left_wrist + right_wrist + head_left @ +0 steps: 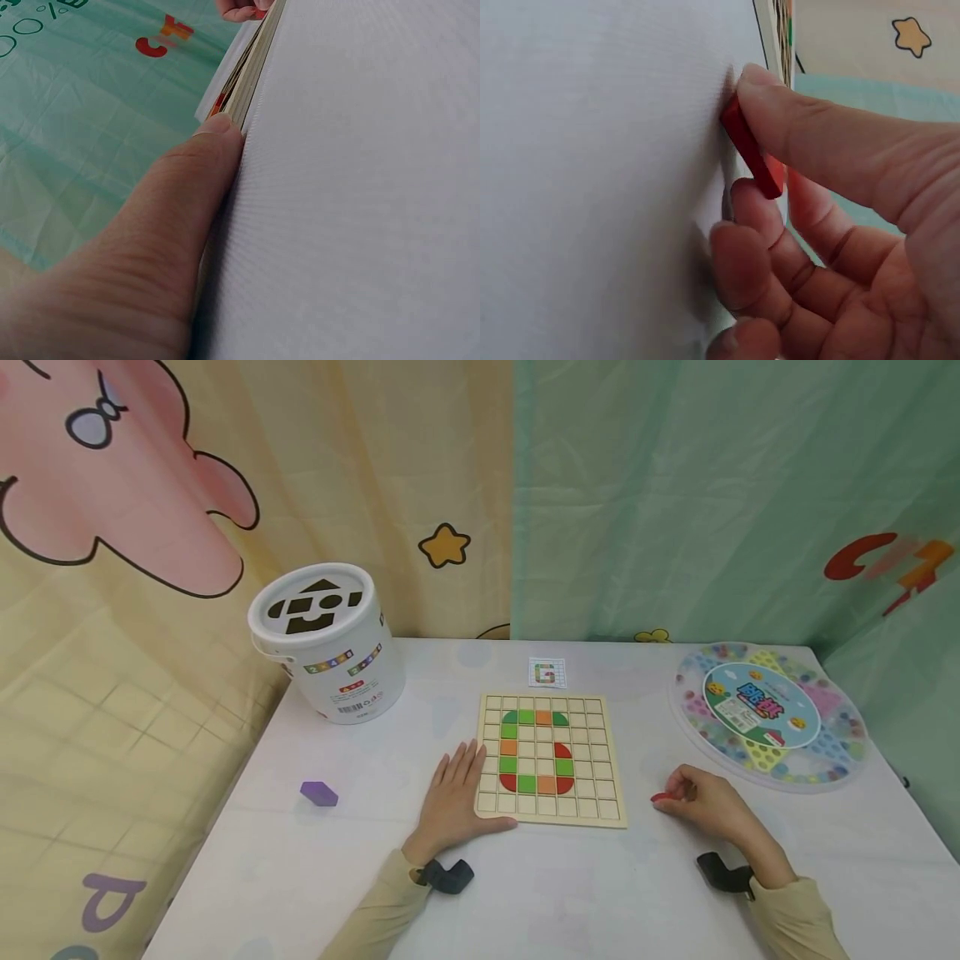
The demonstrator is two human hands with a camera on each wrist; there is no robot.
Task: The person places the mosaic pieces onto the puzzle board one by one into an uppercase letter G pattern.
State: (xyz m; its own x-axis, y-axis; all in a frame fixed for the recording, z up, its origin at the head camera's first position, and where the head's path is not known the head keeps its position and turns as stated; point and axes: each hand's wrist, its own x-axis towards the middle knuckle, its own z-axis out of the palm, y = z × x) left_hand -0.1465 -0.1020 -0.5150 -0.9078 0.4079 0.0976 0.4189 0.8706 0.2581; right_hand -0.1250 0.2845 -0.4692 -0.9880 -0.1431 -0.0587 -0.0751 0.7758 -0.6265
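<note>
A wooden grid board (597, 769) lies on the table with green, orange and red tiles set in its cells in a G-like outline; some have a rounded corner. My left hand (452, 797) rests at its lower left corner, fingers straight along the left side, thumb (184, 187) against the near edge. To the right of the board, my right hand (708, 806) pinches a small red tile (748, 146) between thumb and fingers, low over the table. A small card (547, 673) printed with a G in a grid lies just behind the board.
On the left stands a white bucket (348, 681) with shaped holes in its lid. A purple block (319, 793) lies nearer the front. At the right back is a round clear case (768, 760) with a colourful label. Printed curtains (675, 502) hang behind the table (570, 902).
</note>
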